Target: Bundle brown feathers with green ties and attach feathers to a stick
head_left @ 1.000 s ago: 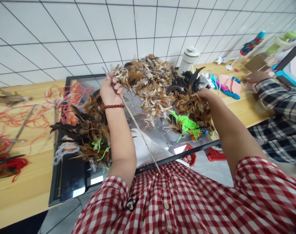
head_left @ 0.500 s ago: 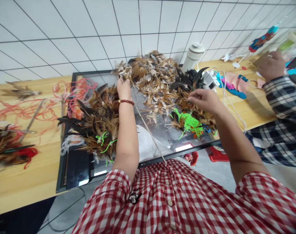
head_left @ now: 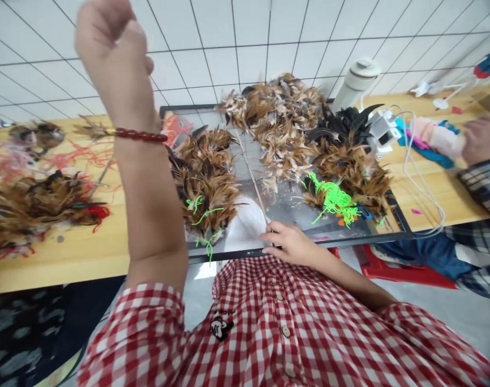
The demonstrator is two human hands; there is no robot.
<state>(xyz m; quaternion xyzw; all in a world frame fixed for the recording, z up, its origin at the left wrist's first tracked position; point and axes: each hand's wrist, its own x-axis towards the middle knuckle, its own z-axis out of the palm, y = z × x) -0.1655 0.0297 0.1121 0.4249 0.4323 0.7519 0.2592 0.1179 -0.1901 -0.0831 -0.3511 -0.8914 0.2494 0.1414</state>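
My left hand is raised high at the upper left, curled into a fist with a red bead bracelet at the wrist; what it holds, if anything, is hidden. My right hand rests at the near edge of a black-framed glass pane, fingers pinched on the near end of a thin stick. The stick lies across the pane between a brown feather bundle and a big loose feather pile. Neon green string lies by more feathers on the right.
A white canister stands behind the pane. A white cable loops over the wooden table on the right, where another person's hand in a plaid sleeve works. Feathers with red string lie on the left. A red stool is below.
My left hand let go of the stick and swung up high to the left. My right hand left the feathers and came back to grip the stick's near end. The view shifted left.
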